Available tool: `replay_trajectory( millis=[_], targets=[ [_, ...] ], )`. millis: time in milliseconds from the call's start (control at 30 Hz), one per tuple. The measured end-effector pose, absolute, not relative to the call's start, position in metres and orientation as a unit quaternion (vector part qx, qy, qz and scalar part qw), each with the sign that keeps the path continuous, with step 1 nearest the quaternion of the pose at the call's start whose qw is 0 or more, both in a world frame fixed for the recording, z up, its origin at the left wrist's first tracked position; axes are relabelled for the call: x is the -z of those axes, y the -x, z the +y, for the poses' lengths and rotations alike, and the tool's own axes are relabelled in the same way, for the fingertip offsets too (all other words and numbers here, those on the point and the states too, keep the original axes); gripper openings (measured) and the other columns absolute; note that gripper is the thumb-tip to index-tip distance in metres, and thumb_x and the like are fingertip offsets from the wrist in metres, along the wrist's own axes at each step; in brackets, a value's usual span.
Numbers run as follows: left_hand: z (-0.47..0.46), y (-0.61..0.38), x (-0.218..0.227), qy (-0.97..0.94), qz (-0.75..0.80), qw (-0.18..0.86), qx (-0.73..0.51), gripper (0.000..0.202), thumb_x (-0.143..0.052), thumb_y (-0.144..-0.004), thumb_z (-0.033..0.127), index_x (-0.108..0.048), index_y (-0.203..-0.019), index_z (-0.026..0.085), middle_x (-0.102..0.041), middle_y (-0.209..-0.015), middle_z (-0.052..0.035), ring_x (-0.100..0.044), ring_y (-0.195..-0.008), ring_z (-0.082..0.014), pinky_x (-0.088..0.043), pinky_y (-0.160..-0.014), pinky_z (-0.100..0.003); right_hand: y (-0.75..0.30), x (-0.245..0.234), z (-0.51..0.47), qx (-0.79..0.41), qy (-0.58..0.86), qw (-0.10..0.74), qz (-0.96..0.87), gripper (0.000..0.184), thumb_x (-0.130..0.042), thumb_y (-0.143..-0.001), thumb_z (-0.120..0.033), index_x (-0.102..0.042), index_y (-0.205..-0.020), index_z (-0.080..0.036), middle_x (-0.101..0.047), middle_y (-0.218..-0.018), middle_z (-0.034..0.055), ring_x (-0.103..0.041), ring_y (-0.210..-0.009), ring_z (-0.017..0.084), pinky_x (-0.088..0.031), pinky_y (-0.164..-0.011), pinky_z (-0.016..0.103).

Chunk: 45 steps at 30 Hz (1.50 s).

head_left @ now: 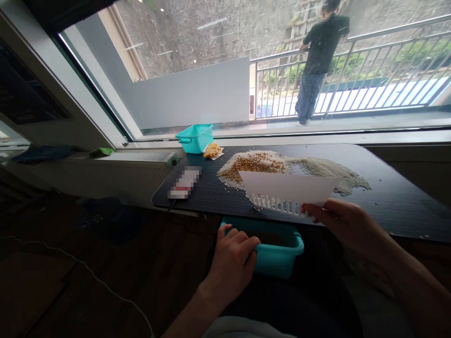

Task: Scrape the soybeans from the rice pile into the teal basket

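My left hand [235, 256] is closed over the near-left rim of a turquoise plastic bin [276, 260], which sits at my lap below the table edge. The bin's contents are too dark to make out. In my right hand [338, 213] is a white slotted piece [289, 184], a flat panel with a row of slots along its lower edge, gripped at its right end. It is tilted above the front of the table. Behind it lies a pile of orange-yellow kernels [259, 162] mixed with white grains, and paler grains [324, 171] spread to the right.
The dark table [394, 197] stands against a large window. A second turquoise bin [195, 138], a crumpled yellow item [213, 150] and a blurred white-and-red object [185, 182] are at its left. Outside, a person [317, 61] stands by a railing. A radiator [144, 162] is at left.
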<state>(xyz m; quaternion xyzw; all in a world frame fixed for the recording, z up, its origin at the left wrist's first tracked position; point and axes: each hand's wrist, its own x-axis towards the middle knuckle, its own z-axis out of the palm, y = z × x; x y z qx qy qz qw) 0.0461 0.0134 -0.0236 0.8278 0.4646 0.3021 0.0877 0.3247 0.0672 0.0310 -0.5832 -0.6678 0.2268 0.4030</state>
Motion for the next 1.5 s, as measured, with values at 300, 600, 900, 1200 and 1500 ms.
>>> replay_trajectory(
  millis=[300, 600, 900, 1200, 1500],
  targets=[
    [0.014, -0.046, 0.025, -0.829, 0.461, 0.089, -0.305, 0.026, -0.058, -0.093, 0.009, -0.078, -0.1, 0.024, -0.076, -0.084, -0.0022, -0.071, -0.084, -0.0225, -0.044, -0.111, -0.053, -0.314, -0.021, 0.054, -0.275, 0.581, 0.44, -0.627, 0.061, -0.072, -0.073, -0.086, -0.074, -0.063, -0.026, -0.074, -0.062, 0.0041, -0.068, -0.061, 0.023, -0.057, -0.058, 0.033],
    [0.016, -0.047, 0.024, -0.829, 0.461, 0.092, -0.303, 0.027, -0.058, -0.095, 0.009, -0.081, -0.101, 0.022, -0.078, -0.085, -0.0048, -0.073, -0.085, -0.0249, -0.046, -0.108, -0.057, -0.348, 0.011, 0.033, -0.248, 0.664, 0.454, -0.54, 0.061, -0.074, -0.072, -0.082, -0.085, -0.08, -0.023, -0.083, -0.075, 0.0091, -0.08, -0.074, 0.033, -0.065, -0.067, 0.042],
    [0.015, -0.047, 0.025, -0.83, 0.46, 0.094, -0.3, 0.032, -0.055, -0.092, 0.005, -0.081, -0.1, 0.022, -0.078, -0.085, -0.0053, -0.074, -0.085, -0.0256, -0.046, -0.108, -0.06, -0.336, 0.009, 0.038, -0.242, 0.673, 0.488, -0.5, 0.044, -0.077, -0.071, -0.066, -0.084, -0.073, -0.023, -0.081, -0.067, 0.0072, -0.078, -0.067, 0.031, -0.062, -0.061, 0.037],
    [0.014, -0.046, 0.026, -0.831, 0.461, 0.097, -0.296, 0.032, -0.053, -0.094, 0.006, -0.079, -0.1, 0.023, -0.078, -0.087, -0.0044, -0.073, -0.086, -0.0249, -0.044, -0.11, -0.061, -0.353, 0.017, 0.049, -0.149, 0.705, 0.471, -0.508, 0.039, -0.072, -0.077, -0.063, -0.082, -0.073, -0.026, -0.075, -0.058, 0.0029, -0.072, -0.059, 0.026, -0.052, -0.055, 0.034],
    [0.015, -0.047, 0.028, -0.834, 0.453, 0.086, -0.303, 0.033, -0.051, -0.093, 0.004, -0.077, -0.097, 0.023, -0.077, -0.086, -0.0041, -0.074, -0.084, -0.0252, -0.044, -0.107, -0.063, -0.398, 0.006, 0.07, -0.031, 0.759, 0.413, -0.502, 0.035, -0.066, -0.08, -0.06, -0.076, -0.07, -0.028, -0.076, -0.062, 0.0095, -0.074, -0.071, 0.033, -0.049, -0.064, 0.04]
  ],
)
